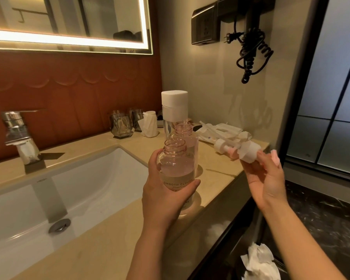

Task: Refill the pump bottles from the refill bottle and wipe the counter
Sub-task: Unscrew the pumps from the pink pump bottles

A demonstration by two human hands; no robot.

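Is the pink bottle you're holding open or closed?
Open. The pink pump bottle in the left hand shows a bare threaded neck; the right hand holds a white pump top.

The front pump bottle (175, 168) is seen to be of clear, glossy, pink-tinted plastic, with a matt cream label. The refill bottle (167, 126) is made of clear plastic and is topped by a matt white cap (174, 102). The pump head (249, 153) is of smooth white plastic. The bench (109, 249) is finished in polished beige stone, the sink (101, 184) in glossy white ceramic, the faucet (16, 128) in bright chrome. The tissue (259, 261) is of crumpled white paper.
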